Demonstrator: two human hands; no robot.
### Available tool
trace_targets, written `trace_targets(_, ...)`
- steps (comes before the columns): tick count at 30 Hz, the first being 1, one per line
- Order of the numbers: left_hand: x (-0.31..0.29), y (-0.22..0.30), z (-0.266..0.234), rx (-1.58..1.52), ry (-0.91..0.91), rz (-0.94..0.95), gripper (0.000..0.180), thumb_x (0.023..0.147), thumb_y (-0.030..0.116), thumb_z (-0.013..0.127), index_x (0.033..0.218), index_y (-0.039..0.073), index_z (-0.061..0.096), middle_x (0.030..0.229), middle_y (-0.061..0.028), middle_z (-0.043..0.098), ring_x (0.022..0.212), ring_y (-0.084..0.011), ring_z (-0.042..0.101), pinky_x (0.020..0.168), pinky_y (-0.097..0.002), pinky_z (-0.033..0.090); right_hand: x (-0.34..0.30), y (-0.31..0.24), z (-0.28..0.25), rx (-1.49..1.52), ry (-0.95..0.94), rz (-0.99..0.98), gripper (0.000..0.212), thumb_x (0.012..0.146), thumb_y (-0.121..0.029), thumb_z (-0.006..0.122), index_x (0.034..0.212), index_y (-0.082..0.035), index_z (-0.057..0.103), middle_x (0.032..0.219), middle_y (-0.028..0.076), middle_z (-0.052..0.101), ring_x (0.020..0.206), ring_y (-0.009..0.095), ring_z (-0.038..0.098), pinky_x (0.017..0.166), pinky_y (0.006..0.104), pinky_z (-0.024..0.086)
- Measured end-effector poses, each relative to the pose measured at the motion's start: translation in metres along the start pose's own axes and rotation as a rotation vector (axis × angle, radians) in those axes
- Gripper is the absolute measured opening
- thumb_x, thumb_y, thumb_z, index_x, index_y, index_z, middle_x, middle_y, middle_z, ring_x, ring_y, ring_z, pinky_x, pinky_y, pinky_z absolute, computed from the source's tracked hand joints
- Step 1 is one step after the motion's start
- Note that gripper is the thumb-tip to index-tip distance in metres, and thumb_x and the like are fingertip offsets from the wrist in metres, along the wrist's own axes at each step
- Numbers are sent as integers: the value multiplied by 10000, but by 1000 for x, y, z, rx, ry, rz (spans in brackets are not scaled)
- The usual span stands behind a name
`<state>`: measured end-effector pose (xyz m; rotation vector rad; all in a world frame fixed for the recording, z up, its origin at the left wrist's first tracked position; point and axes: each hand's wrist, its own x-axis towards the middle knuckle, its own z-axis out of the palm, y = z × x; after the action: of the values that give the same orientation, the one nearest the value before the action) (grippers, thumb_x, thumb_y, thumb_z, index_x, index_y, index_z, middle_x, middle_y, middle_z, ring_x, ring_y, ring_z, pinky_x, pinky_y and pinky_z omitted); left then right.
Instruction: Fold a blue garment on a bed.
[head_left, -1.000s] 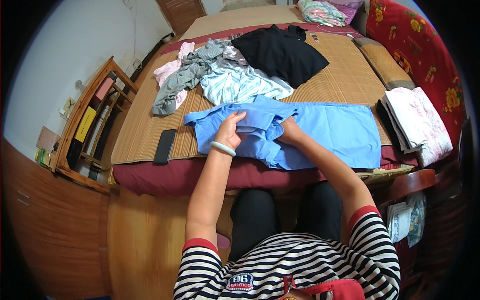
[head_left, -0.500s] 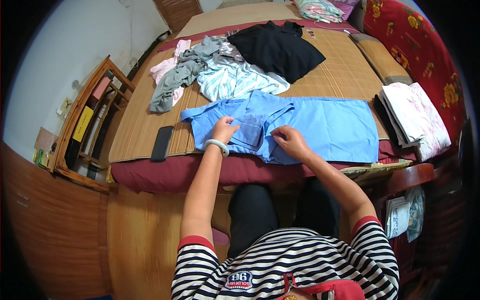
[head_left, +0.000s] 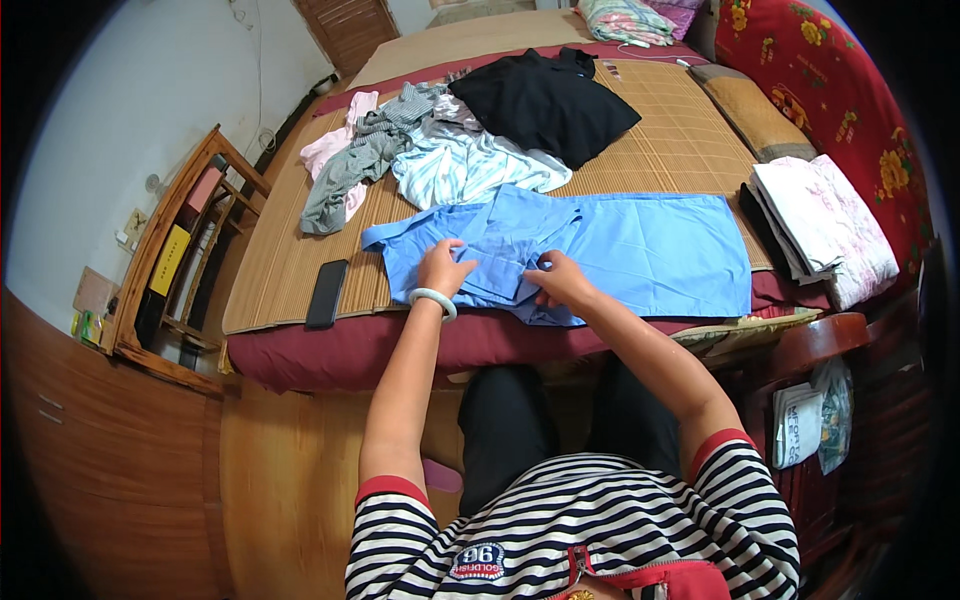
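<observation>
Blue garment (head_left: 665, 250) lies spread out, likely for easy reach, left hand (head_left: 442, 268) wide, right hand (head_left: 560, 280) narrow, whether pinching cloth I cannot tell.

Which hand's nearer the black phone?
Left. The left hand is at the blue garment, right of the phone; the right hand is farther right, at the same garment.
</observation>
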<state>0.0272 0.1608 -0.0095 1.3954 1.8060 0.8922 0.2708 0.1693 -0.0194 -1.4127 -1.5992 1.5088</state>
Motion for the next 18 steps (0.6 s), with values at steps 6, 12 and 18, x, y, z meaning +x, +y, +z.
trace_targets(6,-10,6,-19,665,207,-64,625,847,559,645,1255,86,610,1260,-171,632,1073,-365,615,949,-474,471,-43,9,-10,143,207,-36,610,900,-295,697,1310,85,452,899,144,657,715,191,677,496,306,524)
trace_targets(12,28,-48,-39,386,148,-7,565,962,465,488,901,-72,653,800,-237,680,774,-391,652,749,-464,471,-30,-3,6,620,-69,266,263,933,-246,662,1028,-10,593,805,65,627,659,139,613,533,289,512)
trace_targets(18,10,-57,-55,91,-23,51,400,921,333,640,715,-8,619,602,-71,555,552,-172,494,563,-385,403,-13,25,7,702,-177,397,156,938,-197,653,871,-71,590,733,37,595,582,100,533,458,246,411)
